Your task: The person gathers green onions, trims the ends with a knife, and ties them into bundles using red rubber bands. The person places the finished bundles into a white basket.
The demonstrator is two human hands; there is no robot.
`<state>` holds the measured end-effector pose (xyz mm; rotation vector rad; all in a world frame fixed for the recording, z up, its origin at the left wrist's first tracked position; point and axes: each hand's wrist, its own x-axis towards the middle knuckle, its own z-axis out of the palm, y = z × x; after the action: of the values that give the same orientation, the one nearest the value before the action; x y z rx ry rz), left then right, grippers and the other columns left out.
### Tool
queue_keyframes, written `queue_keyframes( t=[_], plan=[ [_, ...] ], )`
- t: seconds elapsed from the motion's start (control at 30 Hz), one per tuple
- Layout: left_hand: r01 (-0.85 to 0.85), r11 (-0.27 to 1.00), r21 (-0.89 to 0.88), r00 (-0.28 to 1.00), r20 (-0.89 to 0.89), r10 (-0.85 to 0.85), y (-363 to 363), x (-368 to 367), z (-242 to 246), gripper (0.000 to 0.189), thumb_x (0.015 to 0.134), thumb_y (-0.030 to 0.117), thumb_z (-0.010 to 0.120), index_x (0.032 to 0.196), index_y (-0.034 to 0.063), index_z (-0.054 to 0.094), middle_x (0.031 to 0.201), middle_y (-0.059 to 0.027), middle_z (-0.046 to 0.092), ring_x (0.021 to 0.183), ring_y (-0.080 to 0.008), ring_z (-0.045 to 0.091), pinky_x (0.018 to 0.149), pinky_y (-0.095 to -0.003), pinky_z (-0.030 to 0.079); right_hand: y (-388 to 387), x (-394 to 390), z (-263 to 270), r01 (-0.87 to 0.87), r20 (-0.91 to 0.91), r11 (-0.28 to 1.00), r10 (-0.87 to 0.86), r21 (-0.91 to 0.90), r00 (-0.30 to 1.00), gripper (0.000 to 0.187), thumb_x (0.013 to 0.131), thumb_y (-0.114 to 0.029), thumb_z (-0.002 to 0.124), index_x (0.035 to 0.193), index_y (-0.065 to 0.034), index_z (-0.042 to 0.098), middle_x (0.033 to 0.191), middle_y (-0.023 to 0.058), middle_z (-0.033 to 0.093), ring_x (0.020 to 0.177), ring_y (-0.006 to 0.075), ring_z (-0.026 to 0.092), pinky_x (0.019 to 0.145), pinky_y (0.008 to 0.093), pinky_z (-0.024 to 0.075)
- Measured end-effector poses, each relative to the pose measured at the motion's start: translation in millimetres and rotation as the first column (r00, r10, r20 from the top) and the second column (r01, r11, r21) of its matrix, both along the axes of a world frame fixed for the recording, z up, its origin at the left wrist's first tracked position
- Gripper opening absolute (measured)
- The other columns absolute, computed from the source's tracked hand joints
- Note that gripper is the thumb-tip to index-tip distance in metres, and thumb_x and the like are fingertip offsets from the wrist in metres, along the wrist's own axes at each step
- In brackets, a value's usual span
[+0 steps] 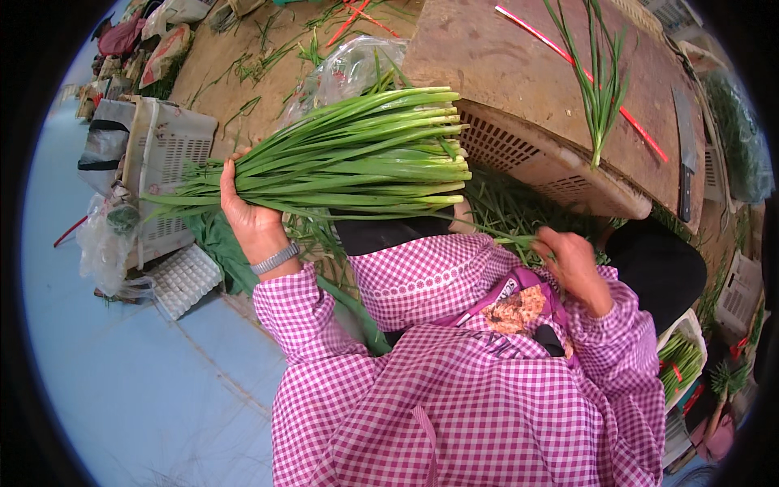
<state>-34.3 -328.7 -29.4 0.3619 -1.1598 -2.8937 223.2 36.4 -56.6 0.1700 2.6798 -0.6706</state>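
Note:
My left hand (252, 219) is wrapped around the leafy end of a thick bunch of garlic chives (365, 158). The bunch lies sideways above my lap, its pale cut ends pointing right. Lower right, my right hand (572, 265) is blurred, with a few loose green leaves (517, 240) pinched at its fingertips. Beyond it, a wooden board (481, 55) rests on a plastic crate (548, 158). Across the board runs a red strip (645, 137), under a small bunch of chives (599, 103). A knife (686, 164) lies at the board's right edge.
Loose leaves (517, 201) are heaped between my knees and the crate. A clear plastic bag (353, 67) sits behind the bunch. To the left stand a white crate (173, 140) and an egg tray (185, 280). At lower right, a white basket (694, 322) holds tied bundles.

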Motion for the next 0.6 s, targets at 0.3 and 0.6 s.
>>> queue_keyframes(
  t=[0.3,0.6],
  plan=[
    [0.066,0.998,0.02,0.997,-0.042,-0.066,5,3,5,0.012,0.088,0.015,0.061,0.093,0.0032,0.061,0.101,-0.0134,0.063,0.099,-0.0282,0.06,0.094,-0.0481,0.049,-36,-66,30,0.359,-0.195,0.662,-0.61,-0.658,0.768,0.034,0.079,-0.028,0.07,0.099,-0.0013,0.064,0.086,0.0119,0.063,0.073,0.0225,0.062,0.07,0.0336,0.0497],
    [0.106,0.993,0.06,0.989,-0.113,-0.099,0,7,5,0.013,0.088,0.012,0.061,0.096,0.0027,0.061,0.1,-0.0102,0.063,0.099,-0.0257,0.061,0.092,-0.0439,0.05,-53,-101,-6,0.363,-0.114,0.599,-0.611,-0.713,0.784,0.014,0.082,-0.009,0.063,0.088,0.003,0.063,0.069,0.0026,0.059,0.062,0.0075,0.051,0.058,0.0249,0.0425]
  ],
)
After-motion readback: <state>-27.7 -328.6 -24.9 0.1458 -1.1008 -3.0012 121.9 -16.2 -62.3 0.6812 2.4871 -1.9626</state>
